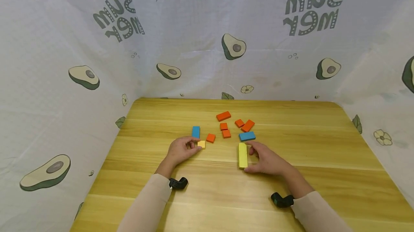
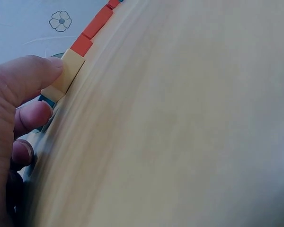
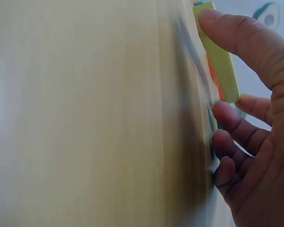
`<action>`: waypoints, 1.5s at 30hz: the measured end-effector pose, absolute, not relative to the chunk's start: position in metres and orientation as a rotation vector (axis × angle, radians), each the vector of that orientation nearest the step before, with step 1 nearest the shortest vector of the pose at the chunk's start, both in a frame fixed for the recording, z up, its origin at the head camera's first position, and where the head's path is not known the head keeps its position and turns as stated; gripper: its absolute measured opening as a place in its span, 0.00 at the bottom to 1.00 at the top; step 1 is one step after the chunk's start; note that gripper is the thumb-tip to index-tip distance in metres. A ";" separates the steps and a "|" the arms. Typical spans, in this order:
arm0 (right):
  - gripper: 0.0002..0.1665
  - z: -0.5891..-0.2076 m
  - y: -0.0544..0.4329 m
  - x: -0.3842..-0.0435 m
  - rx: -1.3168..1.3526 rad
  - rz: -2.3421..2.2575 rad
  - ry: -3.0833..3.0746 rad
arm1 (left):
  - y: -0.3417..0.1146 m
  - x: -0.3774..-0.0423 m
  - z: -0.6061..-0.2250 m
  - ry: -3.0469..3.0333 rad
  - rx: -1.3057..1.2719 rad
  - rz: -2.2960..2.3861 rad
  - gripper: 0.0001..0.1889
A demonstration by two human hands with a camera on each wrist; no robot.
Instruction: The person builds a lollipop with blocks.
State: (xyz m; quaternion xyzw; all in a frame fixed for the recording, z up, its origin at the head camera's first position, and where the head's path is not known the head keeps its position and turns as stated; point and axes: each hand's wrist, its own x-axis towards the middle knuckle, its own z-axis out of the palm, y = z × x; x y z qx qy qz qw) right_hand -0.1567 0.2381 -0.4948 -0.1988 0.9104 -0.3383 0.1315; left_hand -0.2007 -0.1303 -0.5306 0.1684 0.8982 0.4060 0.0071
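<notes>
My left hand (image 1: 182, 150) pinches a small light-yellow block (image 1: 201, 144) between thumb and fingers. In the left wrist view the thumb presses against that block (image 2: 69, 71), with fingertips curled on its other side. A blue block (image 1: 196, 131) lies just beyond those fingers. To the right, my right hand (image 1: 267, 158) grips a long yellow-green block (image 1: 243, 155) by its two ends. The right wrist view has the thumb on one end of this block (image 3: 221, 64) and the index finger at the other; the remaining fingers curl loosely.
Beyond the hands lie several orange-red blocks, among them a small one (image 1: 211, 138), a longer one (image 1: 223, 116) and a tilted one (image 1: 248, 126). Another blue block (image 1: 247, 136) lies just past the right hand. A printed cloth (image 1: 200, 45) hangs around the wooden table (image 1: 213, 196).
</notes>
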 end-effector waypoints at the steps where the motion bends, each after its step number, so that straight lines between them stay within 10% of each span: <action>1: 0.58 -0.495 0.234 -0.156 -0.589 -0.986 2.642 | -0.130 -0.201 -0.531 2.810 0.528 1.270 0.15; 45: 0.56 -0.509 0.182 -0.149 -0.612 -0.927 2.681 | -0.139 -0.199 -0.525 2.683 0.542 1.299 0.17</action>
